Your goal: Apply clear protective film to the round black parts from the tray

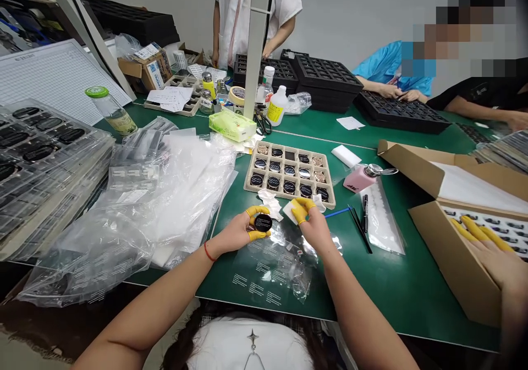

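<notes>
My left hand, in yellow finger covers, pinches a round black disc with small white lettering by its edge. My right hand, also with yellow finger covers, holds a folded white wipe just right of the disc. Crumpled white tissue lies between the hands and a beige compartment tray. Similar black discs and a few rose-gold pieces fill most of the tray's pockets. Below my hands lies clear plastic film with printed white text.
Plastic bags and stacked trays crowd the left. At right are a pink pump bottle, black tweezers, a pen and a cardboard box with another person's hand in it. A post rises behind a tissue pack.
</notes>
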`<act>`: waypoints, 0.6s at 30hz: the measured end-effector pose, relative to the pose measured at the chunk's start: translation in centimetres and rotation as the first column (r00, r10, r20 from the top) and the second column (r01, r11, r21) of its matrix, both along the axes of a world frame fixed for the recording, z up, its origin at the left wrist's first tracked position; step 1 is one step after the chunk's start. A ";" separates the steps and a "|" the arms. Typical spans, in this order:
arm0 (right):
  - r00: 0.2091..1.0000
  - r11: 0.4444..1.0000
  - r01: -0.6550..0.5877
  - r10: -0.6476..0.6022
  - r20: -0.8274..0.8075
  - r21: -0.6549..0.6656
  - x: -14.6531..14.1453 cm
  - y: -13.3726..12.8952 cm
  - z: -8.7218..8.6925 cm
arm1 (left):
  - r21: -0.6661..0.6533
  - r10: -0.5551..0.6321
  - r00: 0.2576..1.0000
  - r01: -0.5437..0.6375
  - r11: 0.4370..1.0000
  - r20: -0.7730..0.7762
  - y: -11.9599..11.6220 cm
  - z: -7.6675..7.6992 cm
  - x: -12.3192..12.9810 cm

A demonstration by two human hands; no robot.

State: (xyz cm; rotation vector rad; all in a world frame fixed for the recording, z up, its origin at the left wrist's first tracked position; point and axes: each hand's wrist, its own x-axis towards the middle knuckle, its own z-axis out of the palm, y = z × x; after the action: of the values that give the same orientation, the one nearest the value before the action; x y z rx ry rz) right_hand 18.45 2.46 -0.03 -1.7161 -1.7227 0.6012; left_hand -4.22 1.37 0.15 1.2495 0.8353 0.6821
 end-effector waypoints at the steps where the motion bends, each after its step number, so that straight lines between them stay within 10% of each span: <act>1: 0.997 1.000 -0.006 0.008 0.079 -0.026 0.5 0.2 -0.4 | -0.009 0.002 1.000 -0.002 1.000 0.006 0.0 0.0 0.0; 4: 0.988 1.000 -0.025 0.026 0.150 -0.008 0.3 0.1 -0.8 | -0.034 0.012 0.999 -0.011 0.999 0.035 -0.1 -0.2 0.1; 11: 0.886 0.932 -0.362 0.332 -0.324 -0.035 -5.0 0.0 2.2 | -0.064 0.119 0.986 -0.113 0.992 0.114 0.1 0.3 0.0; 15: 0.917 0.977 -0.195 0.211 -0.339 0.082 -4.9 7.6 4.0 | -0.193 0.376 0.894 -0.335 0.922 0.246 1.3 1.0 -2.0; 18: 0.999 0.997 0.034 -0.033 -0.017 0.066 -4.6 15.1 4.6 | -0.400 0.480 0.746 -0.308 0.863 0.461 2.2 0.8 -3.4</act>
State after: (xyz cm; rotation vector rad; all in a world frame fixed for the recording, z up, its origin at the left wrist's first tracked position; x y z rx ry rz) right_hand 13.89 17.56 4.55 -1.6864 -1.6807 0.5346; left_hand -7.62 3.59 0.99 0.5342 0.6871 1.1522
